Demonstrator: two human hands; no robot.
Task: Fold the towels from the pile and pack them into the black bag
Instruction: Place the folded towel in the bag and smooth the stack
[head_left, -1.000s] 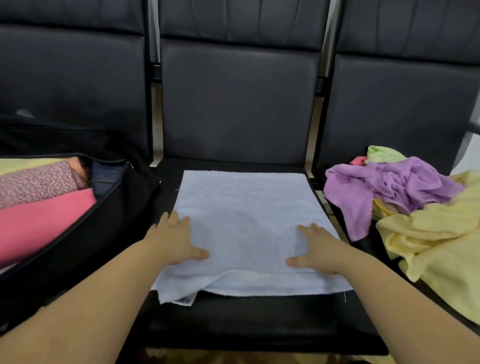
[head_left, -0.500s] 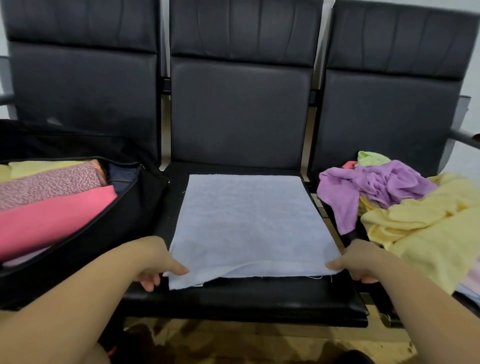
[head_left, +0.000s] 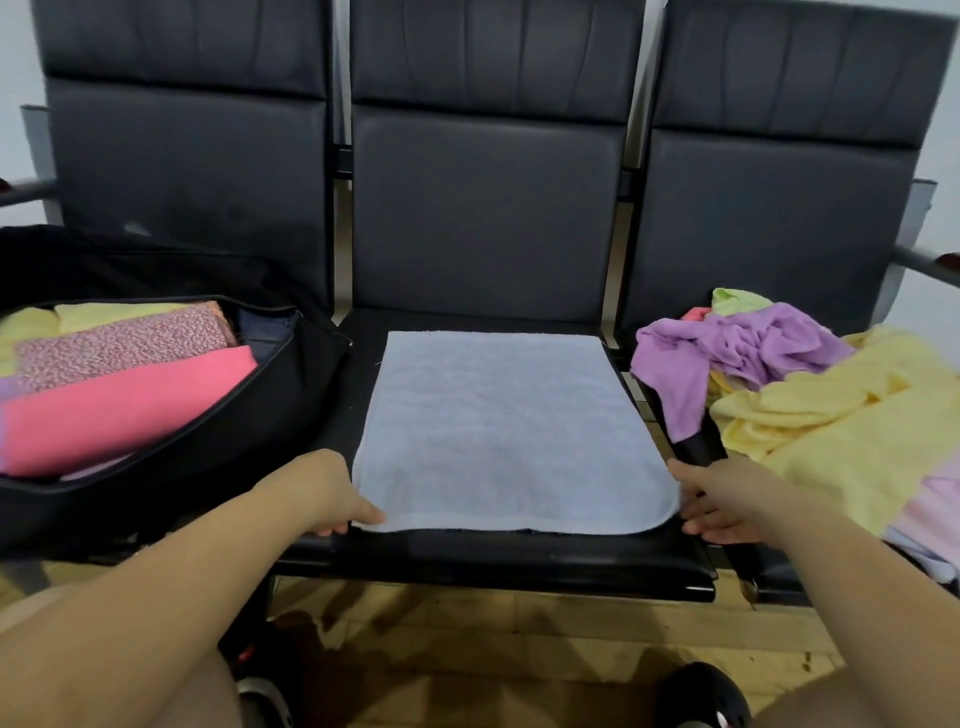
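Observation:
A pale blue towel (head_left: 498, 426) lies folded flat on the middle black seat (head_left: 498, 561). My left hand (head_left: 327, 491) pinches its near left corner, thumb on top. My right hand (head_left: 714, 501) holds the near right corner, fingers curled under the edge. The open black bag (head_left: 249, 431) sits on the left seat with folded pink, patterned and yellow towels (head_left: 119, 405) inside. The pile (head_left: 810, 395) of purple, yellow and green towels lies on the right seat.
Three black seat backs (head_left: 488, 208) rise behind. A metal armrest (head_left: 930, 267) sticks out at the far right. Wooden floor (head_left: 519, 649) and dark shoes (head_left: 701, 696) show below the seat edge.
Both hands slid from pressing the towel's top to its near corners and took hold of them. The view tilted back and down, showing the floor.

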